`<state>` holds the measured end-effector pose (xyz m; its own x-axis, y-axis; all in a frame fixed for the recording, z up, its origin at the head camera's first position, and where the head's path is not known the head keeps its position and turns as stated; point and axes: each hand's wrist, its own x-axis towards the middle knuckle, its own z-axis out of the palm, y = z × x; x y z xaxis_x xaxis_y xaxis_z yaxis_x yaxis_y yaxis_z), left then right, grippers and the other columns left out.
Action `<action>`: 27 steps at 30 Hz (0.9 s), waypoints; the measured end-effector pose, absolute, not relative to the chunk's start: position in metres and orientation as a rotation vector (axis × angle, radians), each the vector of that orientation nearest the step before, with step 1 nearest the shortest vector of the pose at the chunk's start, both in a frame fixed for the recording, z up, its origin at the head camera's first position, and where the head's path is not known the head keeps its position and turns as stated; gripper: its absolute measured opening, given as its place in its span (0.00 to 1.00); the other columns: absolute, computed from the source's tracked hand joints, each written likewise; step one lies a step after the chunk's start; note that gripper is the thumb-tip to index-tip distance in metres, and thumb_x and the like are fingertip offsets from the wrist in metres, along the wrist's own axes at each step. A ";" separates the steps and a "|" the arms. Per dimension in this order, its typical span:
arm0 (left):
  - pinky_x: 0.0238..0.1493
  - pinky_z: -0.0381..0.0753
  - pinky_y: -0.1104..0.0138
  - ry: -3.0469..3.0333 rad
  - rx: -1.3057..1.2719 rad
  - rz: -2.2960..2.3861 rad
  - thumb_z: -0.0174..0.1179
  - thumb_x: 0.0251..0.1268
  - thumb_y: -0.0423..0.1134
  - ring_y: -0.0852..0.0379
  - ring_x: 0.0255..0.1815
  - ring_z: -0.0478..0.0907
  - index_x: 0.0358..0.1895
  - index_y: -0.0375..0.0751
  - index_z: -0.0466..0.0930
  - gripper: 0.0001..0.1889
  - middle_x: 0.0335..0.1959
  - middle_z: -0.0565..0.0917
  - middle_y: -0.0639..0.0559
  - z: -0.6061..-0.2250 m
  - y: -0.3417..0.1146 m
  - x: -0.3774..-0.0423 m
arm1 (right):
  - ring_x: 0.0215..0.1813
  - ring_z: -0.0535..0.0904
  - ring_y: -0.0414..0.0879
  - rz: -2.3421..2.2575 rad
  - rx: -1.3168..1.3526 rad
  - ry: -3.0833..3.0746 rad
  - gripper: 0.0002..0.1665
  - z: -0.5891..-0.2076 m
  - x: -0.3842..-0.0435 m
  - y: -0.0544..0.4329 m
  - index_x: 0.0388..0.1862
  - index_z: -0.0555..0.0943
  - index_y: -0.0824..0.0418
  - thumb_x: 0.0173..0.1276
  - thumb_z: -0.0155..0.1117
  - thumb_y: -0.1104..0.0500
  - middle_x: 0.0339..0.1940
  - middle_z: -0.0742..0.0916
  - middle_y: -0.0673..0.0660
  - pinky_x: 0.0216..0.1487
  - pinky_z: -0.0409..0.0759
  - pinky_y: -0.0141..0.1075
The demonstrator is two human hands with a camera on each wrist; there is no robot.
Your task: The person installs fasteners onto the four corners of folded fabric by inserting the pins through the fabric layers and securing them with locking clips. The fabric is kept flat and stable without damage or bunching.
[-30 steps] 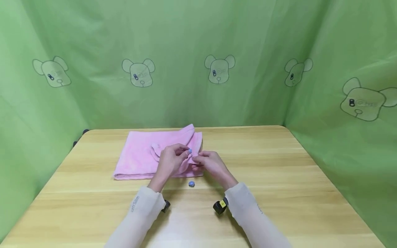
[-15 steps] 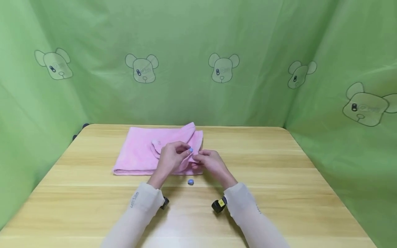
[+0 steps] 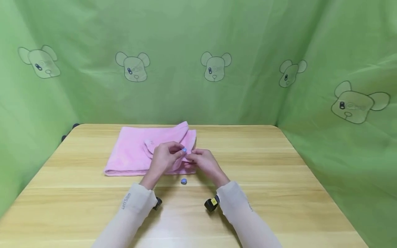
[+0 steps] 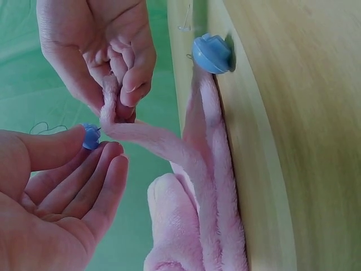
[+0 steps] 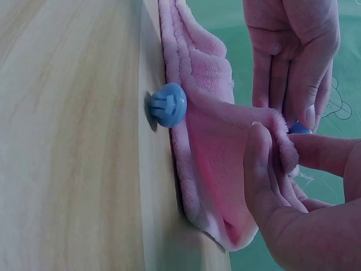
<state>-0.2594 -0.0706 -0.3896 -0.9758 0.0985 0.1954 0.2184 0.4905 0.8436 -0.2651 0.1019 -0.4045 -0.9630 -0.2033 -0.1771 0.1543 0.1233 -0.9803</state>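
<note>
A folded pink plush towel (image 3: 127,151) lies on the wooden table, its right corner lifted. My left hand (image 3: 163,157) pinches a small blue quilt clip pin (image 4: 91,136) between thumb and fingers; a thin dark tip points from it at the cloth. In the right wrist view, my right hand (image 5: 310,209) grips the raised towel edge (image 5: 265,119) between thumb and fingers, close beside the left fingertips. Whether the tip touches the cloth, I cannot tell. A second blue clip piece (image 3: 184,181), round with a notched end, sits on the table just before the towel.
The wooden table (image 3: 263,193) reaches to a green curtain (image 3: 173,93) printed with bear heads at the back and sides. Black wrist cameras hang under both cuffs, the right one (image 3: 211,205) bearing a yellow mark.
The whole scene has shifted slightly left and up as the head view turned. Both hands keep the same hold on the blue pin and the towel edge.
</note>
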 end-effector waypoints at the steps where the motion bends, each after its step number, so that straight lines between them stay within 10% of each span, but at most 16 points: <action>1: 0.58 0.83 0.53 -2.607 -0.277 -1.500 0.71 0.63 0.36 0.48 0.49 0.88 0.45 0.44 0.89 0.09 0.45 0.91 0.47 -0.390 -0.072 -0.259 | 0.34 0.88 0.44 -1.918 -0.050 2.133 0.12 -0.405 -0.265 0.100 0.48 0.84 0.69 0.71 0.63 0.62 0.37 0.90 0.61 0.48 0.88 0.39; 27: 0.53 0.84 0.55 -2.631 -0.275 -1.456 0.72 0.60 0.36 0.51 0.40 0.88 0.40 0.43 0.89 0.06 0.37 0.91 0.48 -0.390 -0.066 -0.259 | 0.34 0.87 0.43 -1.972 -0.020 2.066 0.10 -0.402 -0.267 0.099 0.46 0.81 0.74 0.72 0.59 0.68 0.35 0.88 0.59 0.46 0.88 0.37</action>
